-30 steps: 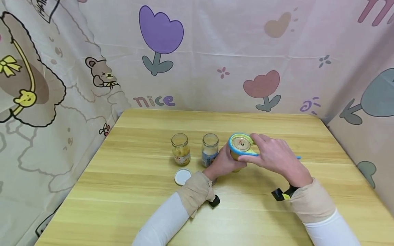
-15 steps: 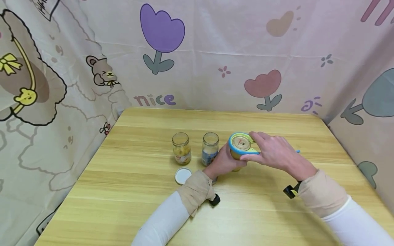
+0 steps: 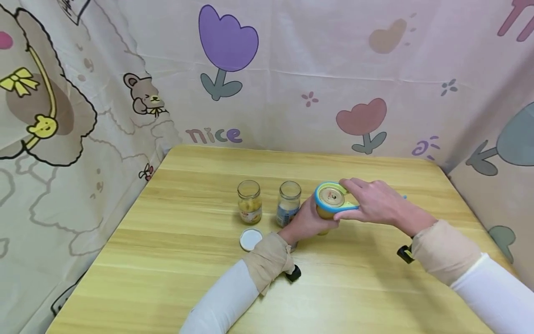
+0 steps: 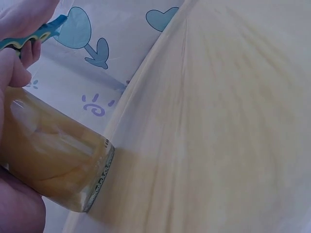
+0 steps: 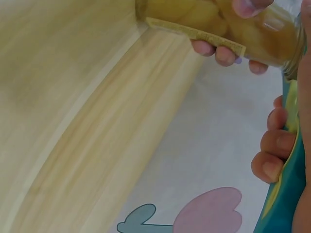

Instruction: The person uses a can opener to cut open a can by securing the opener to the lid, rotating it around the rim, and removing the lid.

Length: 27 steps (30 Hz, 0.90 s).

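Note:
A glass jar of yellow fruit pieces stands upright on the table, a gold lid on its mouth. My left hand grips the jar round its body. A blue and light-green jar opener circles the lid, and my right hand holds its handles. In the right wrist view the right fingers curl round the teal handle, and left fingertips show along the jar's label. The palm side of the left hand is mostly hidden.
Left of the hands stand two lidless jars: one with yellow pieces and a label, one with a blue label, partly behind the left hand. A white lid lies before them on the wooden table. Printed cloth hangs behind.
My right wrist and forearm have swung outward to the right, while the fingers stay on the opener round the lid. The left hand keeps its grip on the jar. The head view has shifted slightly.

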Available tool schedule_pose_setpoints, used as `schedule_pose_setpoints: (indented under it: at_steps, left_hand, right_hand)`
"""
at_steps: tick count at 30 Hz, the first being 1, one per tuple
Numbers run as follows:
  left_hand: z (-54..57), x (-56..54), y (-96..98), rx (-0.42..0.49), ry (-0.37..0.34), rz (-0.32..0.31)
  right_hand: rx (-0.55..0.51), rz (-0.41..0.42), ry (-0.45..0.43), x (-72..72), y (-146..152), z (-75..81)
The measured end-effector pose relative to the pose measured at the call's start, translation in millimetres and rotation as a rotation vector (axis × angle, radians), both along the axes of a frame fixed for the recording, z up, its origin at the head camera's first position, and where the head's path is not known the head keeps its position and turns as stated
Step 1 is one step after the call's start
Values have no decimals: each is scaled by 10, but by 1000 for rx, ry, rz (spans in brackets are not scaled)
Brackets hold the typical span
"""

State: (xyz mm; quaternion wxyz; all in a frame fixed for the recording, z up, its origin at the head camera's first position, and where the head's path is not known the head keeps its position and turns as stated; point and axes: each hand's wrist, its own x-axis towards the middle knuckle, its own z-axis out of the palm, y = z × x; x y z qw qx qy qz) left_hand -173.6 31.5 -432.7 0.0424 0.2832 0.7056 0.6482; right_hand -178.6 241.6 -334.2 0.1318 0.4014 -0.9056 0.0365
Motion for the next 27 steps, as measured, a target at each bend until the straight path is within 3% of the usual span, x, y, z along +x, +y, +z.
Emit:
schedule_pose_setpoints:
  at_steps: [27]
  left_hand:
    - [10,11,-13,-7,11,-4]
  right_hand:
    - [25,223,109,-232,53,-1]
